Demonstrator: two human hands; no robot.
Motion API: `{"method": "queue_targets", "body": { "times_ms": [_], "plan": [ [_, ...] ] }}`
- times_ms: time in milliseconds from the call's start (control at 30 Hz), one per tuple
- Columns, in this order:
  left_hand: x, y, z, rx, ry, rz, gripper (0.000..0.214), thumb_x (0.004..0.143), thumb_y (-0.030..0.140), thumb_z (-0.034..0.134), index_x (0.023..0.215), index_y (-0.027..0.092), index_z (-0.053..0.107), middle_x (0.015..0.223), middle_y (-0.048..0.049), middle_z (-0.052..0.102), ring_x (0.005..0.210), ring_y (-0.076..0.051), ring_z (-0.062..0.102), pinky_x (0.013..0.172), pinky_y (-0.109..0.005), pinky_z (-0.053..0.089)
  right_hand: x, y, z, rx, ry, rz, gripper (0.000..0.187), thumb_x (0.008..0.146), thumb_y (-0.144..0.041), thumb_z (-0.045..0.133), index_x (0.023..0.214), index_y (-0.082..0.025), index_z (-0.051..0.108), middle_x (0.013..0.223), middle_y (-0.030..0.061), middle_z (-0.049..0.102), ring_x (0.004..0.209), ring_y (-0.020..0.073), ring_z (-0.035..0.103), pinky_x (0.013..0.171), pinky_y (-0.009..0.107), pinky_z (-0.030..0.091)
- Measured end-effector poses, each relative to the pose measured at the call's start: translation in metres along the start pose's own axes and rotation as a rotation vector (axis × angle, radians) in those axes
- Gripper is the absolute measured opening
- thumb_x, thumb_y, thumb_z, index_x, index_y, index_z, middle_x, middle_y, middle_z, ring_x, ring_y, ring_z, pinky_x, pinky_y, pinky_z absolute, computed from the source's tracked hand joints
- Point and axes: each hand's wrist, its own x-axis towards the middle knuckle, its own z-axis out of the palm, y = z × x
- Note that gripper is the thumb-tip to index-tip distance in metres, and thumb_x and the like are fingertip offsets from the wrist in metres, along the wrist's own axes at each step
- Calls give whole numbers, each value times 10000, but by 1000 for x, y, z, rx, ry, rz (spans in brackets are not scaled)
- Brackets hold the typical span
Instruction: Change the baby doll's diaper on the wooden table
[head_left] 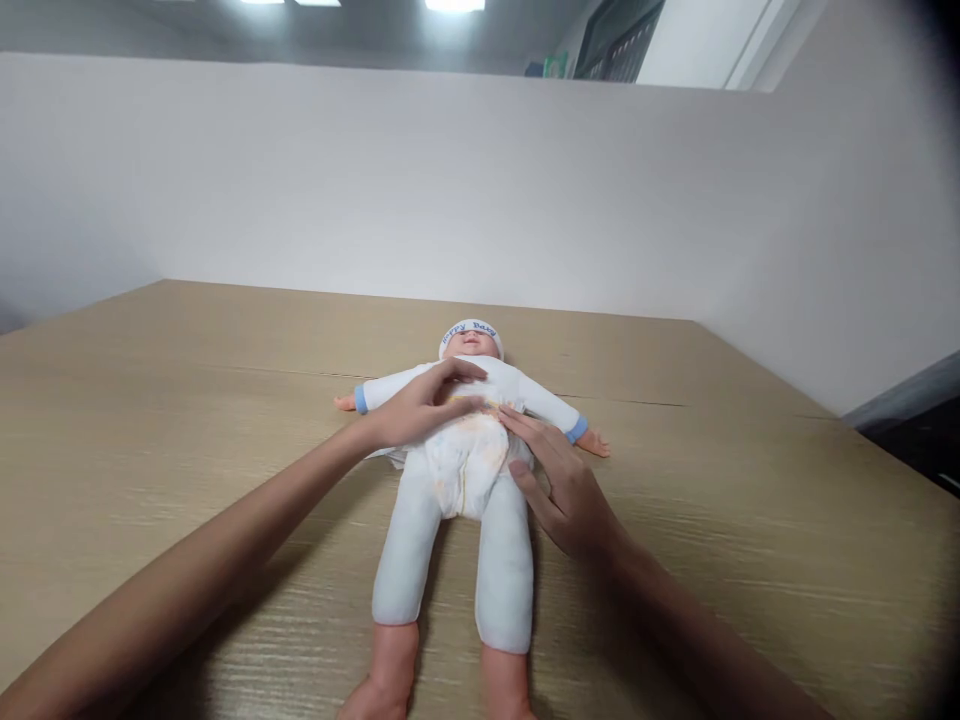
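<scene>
A baby doll (504, 575) in white clothes with blue cuffs lies on its back, feet toward me and arms spread. Around its hips sits a white diaper (469, 465) with faint orange and yellow print and a yellow line down its front. My left hand (424, 400) rests over the doll's belly at the diaper's upper edge, fingers stretched out. At the diaper's front right side lies my right hand (559, 480), its fingers extended and touching the upper part. Both palms face down, and what lies under them is hidden.
The doll lies on a wide wooden table (225, 340). Behind the table stands a pale partition wall (420, 180), which continues along the right. A dark object (919, 430) is beyond the table's right edge.
</scene>
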Motion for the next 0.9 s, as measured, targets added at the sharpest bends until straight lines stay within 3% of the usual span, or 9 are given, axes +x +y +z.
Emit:
{"method": "queue_targets", "body": {
  "times_ms": [67,167,333,467,567,667,800,900],
  "plan": [
    [-13,-18,-11,-21,110,-106,442,1012,564,662,1340,269,629,1431,-90,654,1292,-285,610,1069,-435,501,1,1,-2,-17,-13,-11,527,1130,-323,488,1655,-281,474,1670,88,560,1578,288,476,1303,553,407],
    [-31,-41,-22,-155,130,-246,460,995,600,668,1271,233,632,1214,-77,697,1086,-236,651,909,-373,524,1,2,-3,-36,-26,-4,511,1134,-334,475,1642,-287,497,1665,88,565,1575,291,479,1303,558,397],
    [-43,-54,-29,-315,40,-262,462,934,648,725,938,194,637,867,-9,601,762,-145,534,663,-282,404,8,-2,2,-82,28,43,456,1122,-351,482,1567,-292,564,1578,104,624,1496,317,544,1260,572,423],
    [-45,-62,-30,-329,97,-300,518,910,703,715,878,208,562,713,48,459,606,-107,364,564,-266,269,33,-20,8,-160,129,11,315,1092,-345,533,1365,-274,671,1314,125,714,1293,341,632,1128,558,490],
    [-50,-67,-33,-182,172,-272,478,941,683,672,914,217,567,696,51,476,616,-128,391,592,-279,301,63,-39,10,-172,81,-24,223,1092,-331,531,1200,-254,710,1133,111,722,1125,318,660,1019,496,515],
    [-58,-67,-36,111,204,-246,380,996,597,609,944,222,580,748,15,593,690,-173,498,678,-311,368,93,-53,14,-188,-102,-40,228,1099,-355,540,1196,-248,717,1094,86,698,1041,277,659,940,429,512],
    [-70,-62,-39,507,120,-251,342,950,545,647,845,240,536,809,-52,676,788,-246,573,736,-355,372,119,-58,23,-276,-342,12,202,1066,-387,613,1066,-263,773,1019,54,666,963,245,640,824,373,462],
    [-75,-61,-43,608,65,-278,428,851,616,729,744,249,535,795,-87,669,889,-310,597,708,-356,359,126,-56,29,-298,-382,92,156,1004,-390,697,995,-271,798,964,44,661,926,237,631,764,348,422]
  ]
}}
